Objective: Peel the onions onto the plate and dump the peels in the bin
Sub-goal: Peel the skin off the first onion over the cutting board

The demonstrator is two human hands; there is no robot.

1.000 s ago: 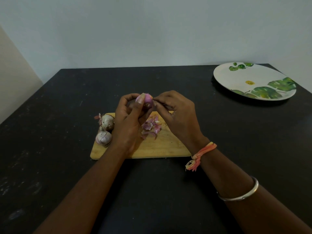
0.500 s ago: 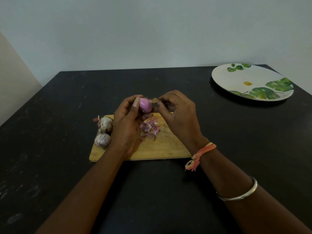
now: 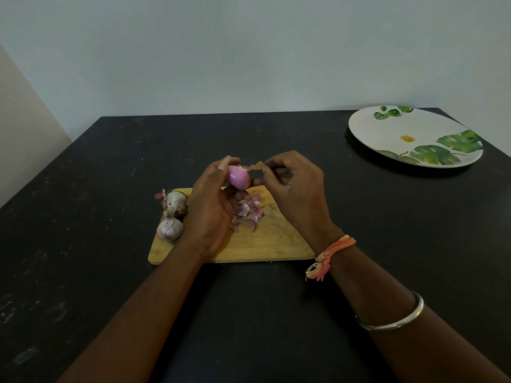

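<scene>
My left hand grips a small pink onion above the wooden cutting board. A thin brown strip of peel stretches from the onion's top to my right hand, which pinches its free end. Loose pink peels lie in a heap on the board under the onion. Two unpeeled onions sit at the board's left end. The white plate with green leaf prints stands at the far right of the table and holds nothing.
The black table runs back to a pale wall. Its rear edge lies just behind the plate and its right edge close beside it. No bin is in view.
My right hand has pulled away to the right, drawing a strip of peel off the onion's top. More of the bare pink onion shows in my left hand.
</scene>
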